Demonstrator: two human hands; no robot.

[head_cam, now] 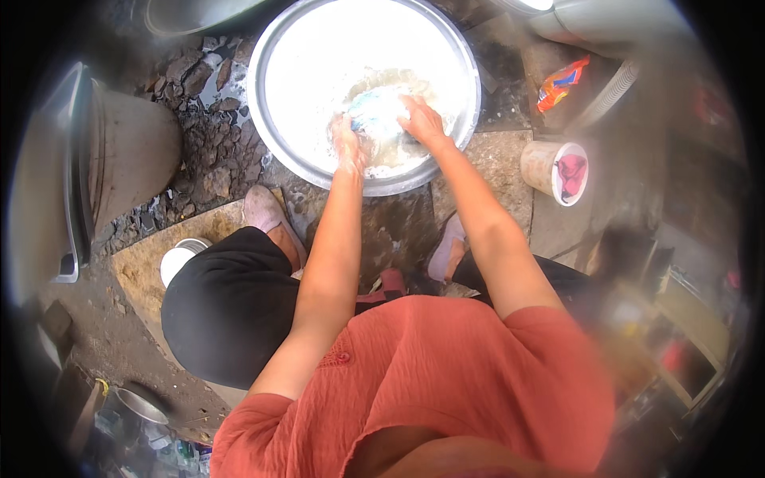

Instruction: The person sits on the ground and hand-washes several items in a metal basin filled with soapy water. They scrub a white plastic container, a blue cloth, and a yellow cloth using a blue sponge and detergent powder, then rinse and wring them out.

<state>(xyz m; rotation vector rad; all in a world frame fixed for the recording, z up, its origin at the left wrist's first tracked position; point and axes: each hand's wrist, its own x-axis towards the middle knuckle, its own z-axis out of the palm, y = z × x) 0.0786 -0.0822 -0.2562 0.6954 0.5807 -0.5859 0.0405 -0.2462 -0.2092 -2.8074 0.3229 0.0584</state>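
Observation:
A wide, round metal basin (269,128) lies on the ground before me, its inside mostly washed out by glare. Murky, foamy water (412,156) shows in its near part. In that water is a wet white and light-blue cloth (373,110), much of it lost in the brightness. My left hand (348,142), wet and sudsy, is at the cloth's left edge; its grip is unclear in the glare. On the other side my right hand (425,121) has its thumb and fingers apart at the cloth's right edge.
To the right stand an orange packet (560,83) and a white plastic bucket (538,164) with pink cloth inside. Broken stones (209,143) and a large tub (134,137) lie left. A white container (174,263) sits by my left knee.

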